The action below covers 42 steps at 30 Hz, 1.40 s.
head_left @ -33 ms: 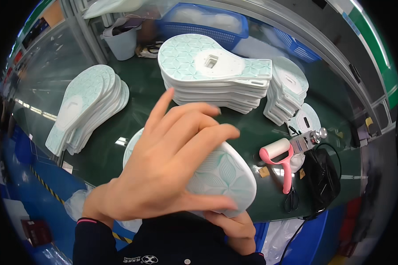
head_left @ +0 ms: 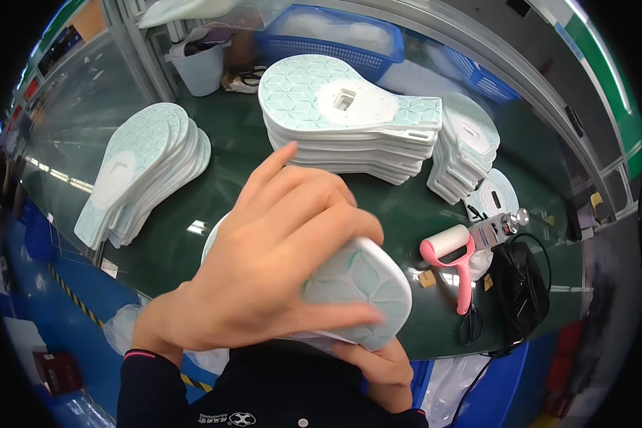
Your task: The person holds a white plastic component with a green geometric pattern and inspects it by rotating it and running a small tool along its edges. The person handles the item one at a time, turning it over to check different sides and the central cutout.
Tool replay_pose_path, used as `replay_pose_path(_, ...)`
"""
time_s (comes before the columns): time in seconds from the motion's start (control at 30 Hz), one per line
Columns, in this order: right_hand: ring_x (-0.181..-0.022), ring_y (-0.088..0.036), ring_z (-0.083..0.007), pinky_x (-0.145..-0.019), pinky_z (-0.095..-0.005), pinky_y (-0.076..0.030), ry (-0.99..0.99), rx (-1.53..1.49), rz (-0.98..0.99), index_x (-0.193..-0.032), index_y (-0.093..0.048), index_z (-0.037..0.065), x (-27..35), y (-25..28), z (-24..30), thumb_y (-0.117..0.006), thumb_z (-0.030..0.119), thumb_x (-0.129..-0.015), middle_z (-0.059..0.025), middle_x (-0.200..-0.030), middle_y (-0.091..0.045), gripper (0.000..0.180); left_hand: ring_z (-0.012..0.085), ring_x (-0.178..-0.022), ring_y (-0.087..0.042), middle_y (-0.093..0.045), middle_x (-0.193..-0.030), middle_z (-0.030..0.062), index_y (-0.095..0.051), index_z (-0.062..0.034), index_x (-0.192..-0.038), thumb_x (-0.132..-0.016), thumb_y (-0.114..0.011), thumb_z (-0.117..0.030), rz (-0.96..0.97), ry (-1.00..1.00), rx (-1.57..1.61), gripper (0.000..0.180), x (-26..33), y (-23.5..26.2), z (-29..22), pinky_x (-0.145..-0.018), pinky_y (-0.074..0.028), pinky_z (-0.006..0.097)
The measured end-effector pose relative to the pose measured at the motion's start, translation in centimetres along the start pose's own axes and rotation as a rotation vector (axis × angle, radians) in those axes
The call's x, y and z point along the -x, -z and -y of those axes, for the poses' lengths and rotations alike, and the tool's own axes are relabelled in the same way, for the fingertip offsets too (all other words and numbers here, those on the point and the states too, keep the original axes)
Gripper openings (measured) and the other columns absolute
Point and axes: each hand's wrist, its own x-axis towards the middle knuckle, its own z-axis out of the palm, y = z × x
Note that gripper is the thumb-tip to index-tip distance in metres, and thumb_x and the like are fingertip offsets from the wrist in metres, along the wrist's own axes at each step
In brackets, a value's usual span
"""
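A white board-like plastic panel (head_left: 357,285) with a raised pale green leaf pattern is tilted up close to my body. My left hand (head_left: 271,250) reaches across it, covering its left part. Its index finger bends at the far edge, the thumb stretches over the patterned face, and the little finger stands up; some fingertips are hidden. From below, my right hand (head_left: 378,367) grips the near right edge, thumb on the rim and the other fingers mostly out of sight. Beyond my hands stands a tall stack of paddle-shaped white and green panels (head_left: 349,128).
More stacked panels lie at left (head_left: 143,167) and right (head_left: 467,139). At right are a pink-handled lint roller (head_left: 453,253), a clear pump bottle (head_left: 496,228), black scissors (head_left: 471,324) and a black pouch (head_left: 521,285). A blue basket (head_left: 328,43) and a pale bin (head_left: 196,71) stand behind.
My left index finger has bent down toward the panel's far edge. The panel has shifted and tilted slightly, while my right hand keeps its place.
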Motion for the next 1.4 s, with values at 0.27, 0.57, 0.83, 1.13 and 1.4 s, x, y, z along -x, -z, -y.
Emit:
replay_pose_path(0.27,-0.074,-0.049,-0.0149,-0.064,-0.0255,-0.039,-0.032,-0.074,0.037,-0.098,-0.048,-0.004,1.2,0.8,-0.6,-0.045,-0.002,-0.074,-0.0097,-0.083,-0.054,0.024,0.0121,-0.046,-0.052,-0.055,-0.053,0.0082,-0.057,0.0023,-0.065,-0.076,-0.046,-0.014,-0.130,0.337,0.475,0.023,0.3,-0.1,0.2,-0.050,-0.043,0.022)
replay_pose_path(0.57,-0.087,-0.048,-0.0195,-0.075,-0.0269,-0.037,0.008,-0.243,0.140,-0.098,-0.046,-0.007,2.1,0.9,-0.4,-0.047,-0.004,-0.072,-0.0142,-0.094,-0.051,0.027,0.0168,-0.047,-0.055,-0.057,-0.056,0.0152,-0.057,0.0080,-0.072,-0.079,-0.040,-0.021,-0.165,0.424,0.860,0.034,1.2,0.3,-0.5,-0.045,-0.045,0.022)
replay_pose_path(0.83,-0.079,-0.051,-0.0149,-0.070,-0.0264,-0.040,-0.015,0.163,-0.248,-0.102,-0.046,-0.003,0.2,2.5,-0.3,-0.049,0.002,-0.074,-0.0113,-0.092,-0.054,0.029,0.0077,-0.058,-0.053,-0.058,-0.069,0.0101,-0.053,0.0056,-0.083,-0.066,-0.060,-0.005,0.385,0.578,0.604,0.021,2.3,1.5,1.4,-0.052,-0.038,0.016)
replay_pose_path(1.13,-0.060,-0.041,-0.0144,-0.059,-0.0272,-0.037,-0.086,1.174,-1.151,-0.087,-0.051,0.002,1.7,12.2,-6.0,-0.061,0.012,-0.066,-0.0059,-0.074,-0.044,0.025,0.0082,-0.063,-0.051,-0.057,-0.070,0.0068,-0.052,0.0037,-0.083,-0.073,-0.052,-0.005,-0.013,0.729,0.811,0.013,4.7,-2.2,2.1,-0.057,-0.038,0.018)
replay_pose_path(1.4,-0.058,-0.046,-0.0083,-0.048,-0.0207,-0.035,-0.026,0.701,-1.074,-0.083,-0.050,0.000,1.7,12.2,-6.6,-0.057,0.008,-0.071,-0.0044,-0.074,-0.052,0.016,0.0051,-0.062,-0.053,-0.059,-0.068,0.0062,-0.053,0.0033,-0.086,-0.073,-0.054,-0.006,-0.069,0.603,0.809,0.015,5.3,-2.1,1.0,-0.056,-0.040,0.016)
